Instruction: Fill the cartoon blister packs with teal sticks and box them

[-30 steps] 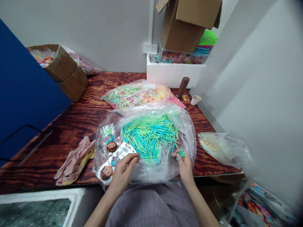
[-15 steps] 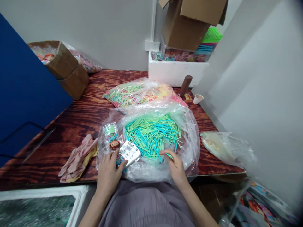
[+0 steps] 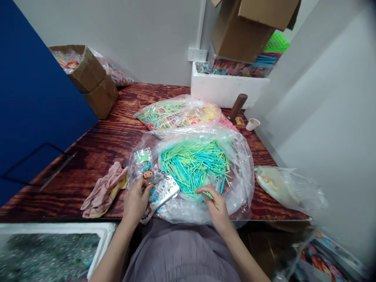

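My left hand [image 3: 135, 201] is at the left of the open plastic bag, its thumb and forefinger closed on a shiny printed packet [image 3: 154, 194] with a silvery part facing up. Just above those fingers lies another clear packet [image 3: 143, 159] with green sticks inside and a cartoon face on it. My right hand [image 3: 217, 207] grips a small bundle of green and blue sticks [image 3: 208, 194], whose ends show between the fingers. It hovers at the near edge of a heap of loose green and blue sticks [image 3: 194, 164] in the open plastic bag [image 3: 243, 168].
Behind stands a tied bag of multicoloured sticks [image 3: 164, 113]. A pink cloth [image 3: 104, 188] lies left; a small plastic bag [image 3: 273, 180] right. Farther back are a paper cup [image 3: 253, 124], brown cylinder [image 3: 237, 106], white foam box [image 3: 226, 88] and cartons [image 3: 101, 96]. Another foam box [image 3: 107, 235] sits below left.
The view has shifted, moving the scene rightward. My left fingers have drawn closer together on the packet, and its silvery part has turned. My right hand still holds the sticks at the heap's edge.
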